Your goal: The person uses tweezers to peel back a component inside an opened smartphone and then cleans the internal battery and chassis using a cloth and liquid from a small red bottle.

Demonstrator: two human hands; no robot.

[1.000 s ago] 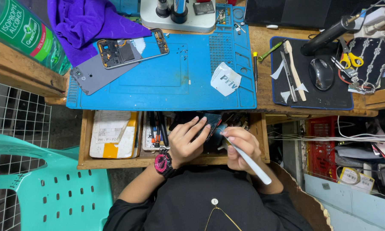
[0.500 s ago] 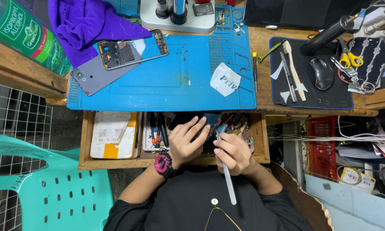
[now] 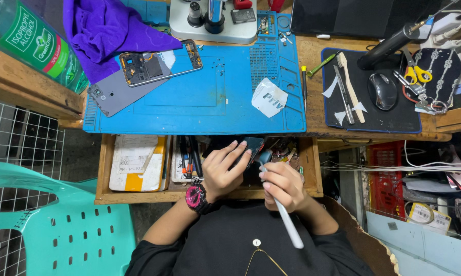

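Note:
Over the open wooden drawer (image 3: 138, 194), my left hand (image 3: 224, 168) holds a small dark flat part (image 3: 253, 145) by its edge; a pink watch (image 3: 194, 197) is on that wrist. My right hand (image 3: 281, 185) grips a white-handled brush (image 3: 286, 225) whose head touches the dark part, with the handle pointing back toward my chest. On the blue work mat (image 3: 215, 107) above lie an opened phone frame (image 3: 159, 63) and a grey back cover (image 3: 115, 92).
A purple cloth (image 3: 107, 30) and a green bottle (image 3: 31, 41) sit at the upper left, a microscope base (image 3: 215, 20) at the top. A black pad (image 3: 389, 115) on the right holds a mouse, scissors and tools. A teal chair (image 3: 56, 230) stands at the lower left.
My right hand has turned the brush: its handle swung from pointing out to the right to pointing back at my chest. My left hand stays on the dark part.

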